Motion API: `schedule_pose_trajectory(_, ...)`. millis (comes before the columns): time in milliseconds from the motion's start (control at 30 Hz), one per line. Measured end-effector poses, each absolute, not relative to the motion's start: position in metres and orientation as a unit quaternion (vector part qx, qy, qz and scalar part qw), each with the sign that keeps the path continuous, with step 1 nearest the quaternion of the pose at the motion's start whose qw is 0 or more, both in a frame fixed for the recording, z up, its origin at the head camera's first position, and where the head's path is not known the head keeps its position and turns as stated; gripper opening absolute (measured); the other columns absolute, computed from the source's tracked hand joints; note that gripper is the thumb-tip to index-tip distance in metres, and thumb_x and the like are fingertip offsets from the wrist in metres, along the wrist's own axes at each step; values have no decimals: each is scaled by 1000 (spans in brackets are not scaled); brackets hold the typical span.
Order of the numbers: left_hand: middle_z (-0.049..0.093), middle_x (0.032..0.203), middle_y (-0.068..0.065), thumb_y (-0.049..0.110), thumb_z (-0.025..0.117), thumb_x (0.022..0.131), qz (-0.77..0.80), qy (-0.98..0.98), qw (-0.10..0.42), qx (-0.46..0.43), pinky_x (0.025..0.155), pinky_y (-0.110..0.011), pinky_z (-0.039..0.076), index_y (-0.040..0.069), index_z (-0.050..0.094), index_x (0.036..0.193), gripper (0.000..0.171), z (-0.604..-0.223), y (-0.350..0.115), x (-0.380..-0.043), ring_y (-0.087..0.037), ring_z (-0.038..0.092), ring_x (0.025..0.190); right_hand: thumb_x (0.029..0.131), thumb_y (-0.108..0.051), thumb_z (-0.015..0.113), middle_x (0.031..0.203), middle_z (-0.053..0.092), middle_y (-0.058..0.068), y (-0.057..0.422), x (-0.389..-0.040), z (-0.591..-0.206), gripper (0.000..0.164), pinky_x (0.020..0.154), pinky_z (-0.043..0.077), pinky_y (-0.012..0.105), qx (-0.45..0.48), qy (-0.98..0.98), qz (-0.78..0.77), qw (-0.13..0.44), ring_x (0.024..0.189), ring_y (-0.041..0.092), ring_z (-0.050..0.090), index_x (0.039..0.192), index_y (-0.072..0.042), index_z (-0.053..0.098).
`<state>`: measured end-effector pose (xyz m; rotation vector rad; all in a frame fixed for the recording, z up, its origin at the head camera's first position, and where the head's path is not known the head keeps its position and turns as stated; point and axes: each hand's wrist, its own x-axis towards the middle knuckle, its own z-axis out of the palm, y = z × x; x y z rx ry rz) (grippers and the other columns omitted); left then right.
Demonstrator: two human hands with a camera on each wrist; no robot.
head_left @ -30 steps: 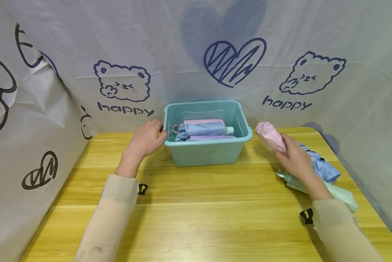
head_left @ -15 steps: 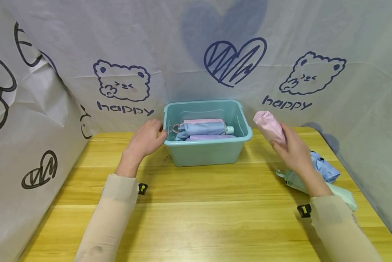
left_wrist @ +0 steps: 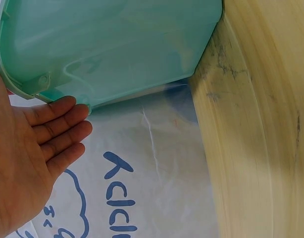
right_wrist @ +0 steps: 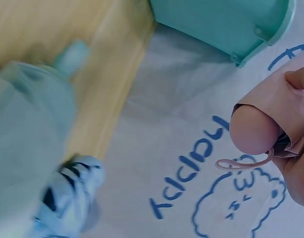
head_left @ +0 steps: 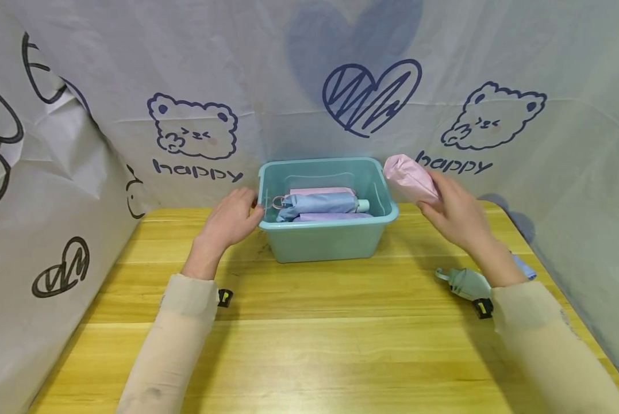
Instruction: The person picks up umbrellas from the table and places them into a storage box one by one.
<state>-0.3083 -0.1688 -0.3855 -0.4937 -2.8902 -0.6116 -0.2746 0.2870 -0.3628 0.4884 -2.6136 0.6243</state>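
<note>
A folded pink umbrella [head_left: 410,178] is held in my right hand [head_left: 456,215], in the air beside the right rim of a teal plastic bin [head_left: 322,244]. The right wrist view shows its rounded handle [right_wrist: 253,130] and a thin wrist loop [right_wrist: 243,163]. Inside the bin lie a blue folded umbrella [head_left: 320,203], a pink one [head_left: 322,191] behind it and a purple one [head_left: 335,217] in front. My left hand [head_left: 229,221] rests at the bin's left rim; in the left wrist view its fingers [left_wrist: 68,131] are nearly straight, outside the wall.
On the table's right side lie a green folded umbrella [head_left: 468,284] and a blue one [head_left: 524,267], both partly hidden by my right arm. A printed cloth [head_left: 283,126] hangs close behind the bin. The wooden table [head_left: 340,345] extends in front.
My right hand has lifted the pink umbrella up and to the left, away from the other two umbrellas and closer to the bin. The left hand has stayed put.
</note>
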Motion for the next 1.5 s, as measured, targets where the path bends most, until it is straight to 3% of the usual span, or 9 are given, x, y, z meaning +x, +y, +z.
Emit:
schedule_pose_trajectory(267, 62, 112, -11, 29, 46, 98, -200, -963, 74, -167, 89, -47, 49, 2, 63, 112, 35, -385, -168, -308, -29, 54, 101, 96, -16, 72, 133, 59, 21, 273, -290, -334, 63, 90, 52, 62, 223, -951, 148, 157, 112, 39, 59, 152, -7, 44)
schedule_pose_trajectory(467, 62, 113, -10, 30, 46, 98, -202, -962, 74, -168, 91, -46, 49, 3, 64, 115, 37, -386, -166, -308, -28, 54, 103, 98, -19, 69, 143, 57, 19, 261, -300, -318, 62, 94, 51, 63, 246, -957, 109, 111, 122, 40, 57, 154, -11, 43)
schedule_pose_trajectory(867, 62, 114, -10, 30, 46, 98, -205, -962, 71, -164, 90, -46, 49, 3, 63, 115, 36, -386, -165, -309, -28, 54, 102, 98, -17, 68, 142, 59, 20, 231, -329, -299, 59, 88, 54, 60, 318, -942, 54, 95, 120, 40, 60, 152, -8, 46)
schedule_pose_trajectory(1200, 62, 114, -10, 29, 46, 98, -203, -963, 70, -162, 90, -46, 49, 3, 63, 115, 36, -385, -166, -309, -28, 54, 102, 96, -15, 69, 143, 59, 18, 201, -357, -291, 58, 99, 50, 59, 349, -936, 34, 46, 126, 39, 58, 150, -7, 49)
schedule_pose_trajectory(1500, 62, 113, -10, 29, 46, 98, -205, -963, 71, -161, 89, -46, 49, 3, 63, 114, 35, -386, -168, -309, -28, 54, 101, 97, -10, 66, 147, 57, 16, 169, -380, -286, 54, 112, 41, 57, 358, -932, 33, -33, 130, 37, 55, 149, -8, 51)
